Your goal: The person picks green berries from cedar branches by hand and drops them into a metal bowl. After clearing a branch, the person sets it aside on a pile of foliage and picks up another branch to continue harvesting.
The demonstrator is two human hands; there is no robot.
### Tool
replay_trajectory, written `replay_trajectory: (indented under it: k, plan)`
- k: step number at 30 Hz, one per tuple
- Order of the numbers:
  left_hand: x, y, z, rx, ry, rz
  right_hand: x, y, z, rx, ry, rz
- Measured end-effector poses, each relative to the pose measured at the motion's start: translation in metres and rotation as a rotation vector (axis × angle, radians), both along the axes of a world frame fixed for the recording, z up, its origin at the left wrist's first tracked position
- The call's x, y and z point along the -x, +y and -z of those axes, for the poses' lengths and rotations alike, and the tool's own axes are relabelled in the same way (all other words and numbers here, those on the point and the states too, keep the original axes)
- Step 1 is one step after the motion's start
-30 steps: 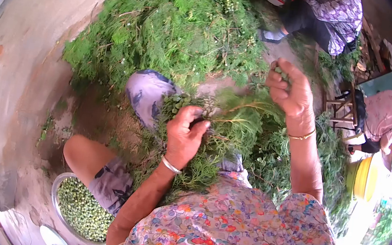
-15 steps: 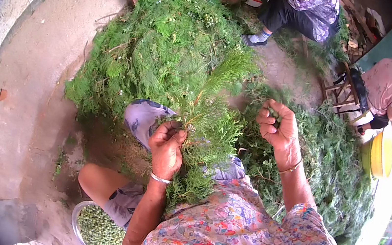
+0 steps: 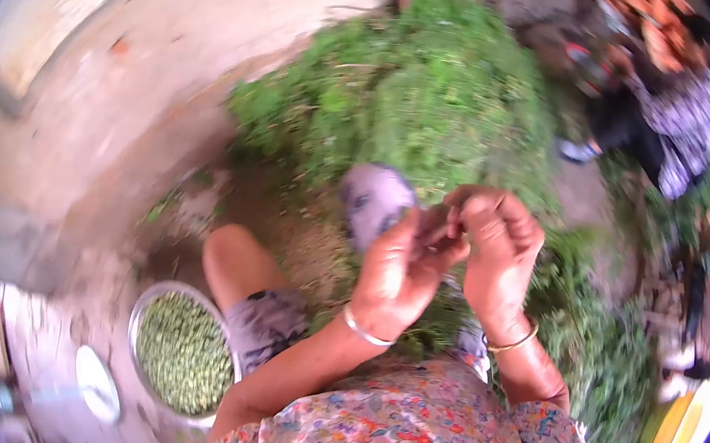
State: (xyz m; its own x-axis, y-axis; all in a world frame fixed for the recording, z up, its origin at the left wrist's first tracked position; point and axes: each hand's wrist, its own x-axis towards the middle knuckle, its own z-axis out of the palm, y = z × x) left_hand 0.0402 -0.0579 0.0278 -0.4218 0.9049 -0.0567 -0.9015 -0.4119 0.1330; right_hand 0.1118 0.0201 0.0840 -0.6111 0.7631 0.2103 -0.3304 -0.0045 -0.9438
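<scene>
The basin and silvery bracelet look glossy metal, the shirt matt cloth, the foliage rough.

A gap on the left, crowding ahead and to the right
Open ground showed between the bare leg and the cloth-covered knee, which stood just past the left hand; that leg lay between the hand and the basin, while the branch pile filled the space beyond and more branches crowded the right side

1 pr. hands, 2 bangles, 1 filled bwl
</scene>
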Motion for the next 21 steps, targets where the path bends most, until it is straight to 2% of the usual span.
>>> replay_trajectory:
  k: [2, 4, 6, 7, 8, 10, 11, 13, 14, 16, 17, 18, 20, 21]
  plan:
    - [0.007, -0.012, -0.008, -0.012, -0.062, -0.053, 0.027, -0.023, 0.015, -0.511, -0.084, 0.026]
    - [0.019, -0.029, 0.002, 0.004, -0.155, -0.108, 0.047, -0.039, 0.025, -0.728, 0.000, -0.020]
    - [0.018, -0.050, 0.002, 0.102, 0.163, -0.317, 0.062, -0.053, 0.030, -0.753, 0.004, -0.097]
    - [0.025, -0.056, 0.021, 0.116, 0.644, -0.445, 0.069, -0.058, 0.032, -0.806, 0.053, -0.142]
    - [0.031, -0.060, 0.025, 0.034, 0.339, -0.415, 0.076, -0.062, 0.034, -0.864, 0.105, -0.179]
    - [0.039, -0.082, 0.021, 0.163, 0.713, -0.491, 0.079, -0.069, 0.041, -0.938, 0.045, -0.364]
    - [0.043, -0.087, 0.022, 0.177, 0.704, -0.526, 0.083, -0.076, 0.039, -1.014, -0.027, -0.459]
    - [0.049, -0.087, 0.028, -0.058, -0.081, -0.385, 0.088, -0.087, 0.035, -1.166, -0.177, -0.627]
    - [0.049, -0.087, 0.033, -0.059, -0.088, -0.397, 0.091, -0.092, 0.033, -1.167, -0.177, -0.641]
    - [0.048, -0.082, 0.037, -0.432, 0.729, -1.051, 0.096, -0.098, 0.030, -1.511, -0.238, -0.624]
    - [0.044, -0.087, 0.043, -0.441, 0.701, -1.045, 0.100, -0.096, 0.037, -1.555, -0.378, -0.753]
    - [0.041, -0.110, 0.034, -0.103, 0.619, -0.841, 0.102, -0.094, 0.038, -1.558, -0.414, -0.750]
    - [0.042, -0.148, 0.022, 0.526, 0.450, -0.367, 0.106, -0.094, 0.038, -1.133, -0.271, -0.955]
    - [0.041, -0.150, 0.024, 0.512, 0.441, -0.346, 0.106, -0.093, 0.033, -1.046, -0.266, -1.010]
